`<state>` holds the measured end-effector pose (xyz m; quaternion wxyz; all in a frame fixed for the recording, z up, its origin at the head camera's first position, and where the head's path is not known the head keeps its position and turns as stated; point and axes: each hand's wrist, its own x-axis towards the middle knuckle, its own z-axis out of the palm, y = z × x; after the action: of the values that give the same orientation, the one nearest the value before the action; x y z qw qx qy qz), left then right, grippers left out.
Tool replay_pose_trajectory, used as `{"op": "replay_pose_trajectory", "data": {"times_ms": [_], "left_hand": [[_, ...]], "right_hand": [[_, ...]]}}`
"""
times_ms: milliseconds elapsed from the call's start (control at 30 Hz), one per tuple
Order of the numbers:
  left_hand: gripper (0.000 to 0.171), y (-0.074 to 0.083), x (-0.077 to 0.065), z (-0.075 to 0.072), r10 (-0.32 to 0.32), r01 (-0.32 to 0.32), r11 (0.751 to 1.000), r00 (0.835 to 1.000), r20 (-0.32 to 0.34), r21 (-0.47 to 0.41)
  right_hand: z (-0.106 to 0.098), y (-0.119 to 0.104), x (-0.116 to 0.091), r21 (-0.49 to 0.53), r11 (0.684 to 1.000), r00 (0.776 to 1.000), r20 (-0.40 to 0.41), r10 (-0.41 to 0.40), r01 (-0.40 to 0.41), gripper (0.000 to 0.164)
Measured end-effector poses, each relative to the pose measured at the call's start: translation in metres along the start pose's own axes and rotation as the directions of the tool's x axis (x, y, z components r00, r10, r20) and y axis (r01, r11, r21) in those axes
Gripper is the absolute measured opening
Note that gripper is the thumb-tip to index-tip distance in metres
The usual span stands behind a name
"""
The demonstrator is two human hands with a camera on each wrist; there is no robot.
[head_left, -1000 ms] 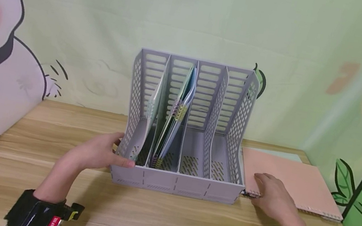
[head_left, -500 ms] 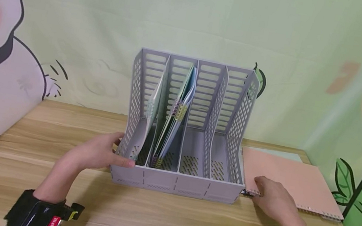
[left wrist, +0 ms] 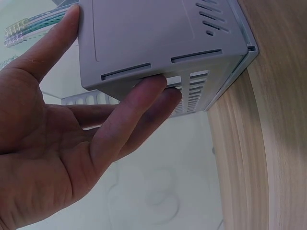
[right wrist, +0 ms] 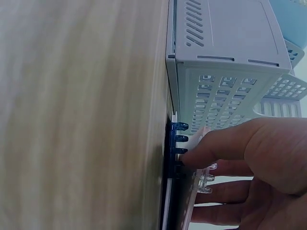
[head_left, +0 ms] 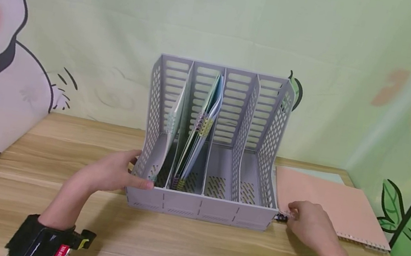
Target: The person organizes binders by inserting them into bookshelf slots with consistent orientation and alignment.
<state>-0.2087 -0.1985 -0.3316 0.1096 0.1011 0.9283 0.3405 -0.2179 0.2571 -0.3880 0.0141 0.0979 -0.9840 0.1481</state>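
Note:
A lilac file rack with upright dividers stands in the middle of the table. My left hand grips its front left corner, thumb over the front rim and fingers against the perforated side. Right of the rack lies a pink spiral notebook on top of other notebooks. My right hand pinches the pink notebook at the left end of its bound edge. In the right wrist view, the thumb is tucked under its clear rings, above a notebook with dark blue rings.
A thin pale notebook leans in the rack's first slot, and ringed notebooks lean in the second. A pale blue-green cover shows behind the pink notebook. A printed cloth backdrop hangs behind the wooden table.
My right hand's fingers have drawn in at the pink notebook's edge, and the notebook has shifted very slightly right. The left hand and the rack have stayed in place.

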Motion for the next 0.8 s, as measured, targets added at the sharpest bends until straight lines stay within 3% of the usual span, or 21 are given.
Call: {"op": "replay_pose_trajectory", "data": {"times_ms": [433,800], "left_hand": [[0.093,0.0003,-0.0004,-0.0002,0.006,-0.006,1.0,1.0,0.002,0.002],[0.09,0.0003,-0.0005,-0.0002,0.007,-0.007,1.0,1.0,0.004,-0.009]], "right_hand": [[-0.0016,-0.0018,0.0006,0.015,1.0,0.999,-0.053,-0.002,0.003,0.036],[-0.0021,-0.0024,0.0,-0.046,0.998,0.976,-0.215,-0.041,0.031,0.03]]}}
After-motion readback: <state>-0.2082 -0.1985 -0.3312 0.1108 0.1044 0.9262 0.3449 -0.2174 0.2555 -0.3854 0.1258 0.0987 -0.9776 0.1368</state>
